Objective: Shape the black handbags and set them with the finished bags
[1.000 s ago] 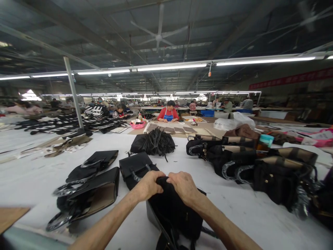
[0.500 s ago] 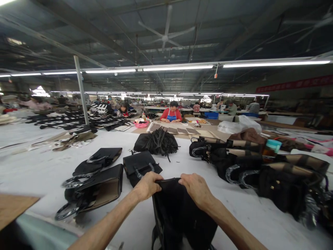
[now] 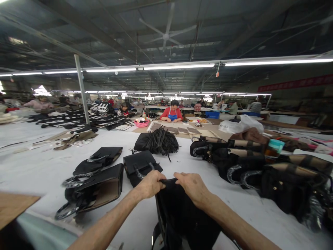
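Note:
A black handbag [image 3: 186, 215] stands at the near edge of the white table, its top edge pinched between both my hands. My left hand [image 3: 151, 184] is closed on the left end of that edge, thumb and fingers pressed together. On the right part of the same edge, my right hand [image 3: 192, 187] grips with its fingers over the rim. The lower end of the bag runs out of view. Just beyond my left hand lies another black bag [image 3: 139, 165] with plastic-wrapped handles. Farther left, an open black bag [image 3: 104, 187] shows a tan lining.
Several black bags with checked tan trim [image 3: 244, 163] line the right side. A pile of black strips [image 3: 162, 140] lies ahead on the white table [image 3: 39, 166]. A jar with a turquoise lid [image 3: 275, 146] stands among the right-hand bags. A co-worker [image 3: 171, 113] sits across the table.
My hands have drawn slightly closer together along the bag's top edge. The lower part of the bag has shifted a little to the right.

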`<action>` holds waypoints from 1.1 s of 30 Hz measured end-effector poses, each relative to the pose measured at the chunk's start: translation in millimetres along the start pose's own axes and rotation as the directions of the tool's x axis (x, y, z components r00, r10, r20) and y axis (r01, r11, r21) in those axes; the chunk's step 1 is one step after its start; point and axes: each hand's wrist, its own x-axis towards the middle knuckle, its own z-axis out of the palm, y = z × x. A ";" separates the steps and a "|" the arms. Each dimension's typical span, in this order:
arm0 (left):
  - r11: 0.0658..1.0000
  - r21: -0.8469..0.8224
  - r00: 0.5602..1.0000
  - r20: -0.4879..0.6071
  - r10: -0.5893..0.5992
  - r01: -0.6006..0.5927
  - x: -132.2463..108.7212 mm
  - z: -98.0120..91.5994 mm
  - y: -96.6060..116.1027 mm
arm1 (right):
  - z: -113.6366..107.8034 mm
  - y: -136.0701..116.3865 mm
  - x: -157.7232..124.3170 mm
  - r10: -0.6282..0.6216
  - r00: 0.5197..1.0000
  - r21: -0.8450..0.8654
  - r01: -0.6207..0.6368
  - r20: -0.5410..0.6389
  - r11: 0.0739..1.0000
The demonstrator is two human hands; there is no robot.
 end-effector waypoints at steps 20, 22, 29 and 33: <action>0.980 -0.086 0.949 -0.249 -0.194 0.178 -37.7 27.2 31.0 | -17.7 17.4 -12.2 0.375 0.921 -0.146 -0.359 0.107 0.922; 0.963 0.013 0.922 -0.291 -0.254 0.269 -50.3 46.7 26.5 | -15.2 16.1 -19.0 0.404 0.909 -0.151 -0.386 0.105 0.910; 0.871 -0.487 0.997 0.026 -0.067 0.071 -49.1 27.0 -3.1 | -21.7 21.7 -40.7 0.337 0.933 -0.106 -0.325 0.127 0.940; 0.845 -0.531 0.989 0.146 0.014 0.067 -50.7 6.3 -8.6 | -27.1 30.1 -51.2 0.263 0.959 -0.081 -0.255 0.109 0.964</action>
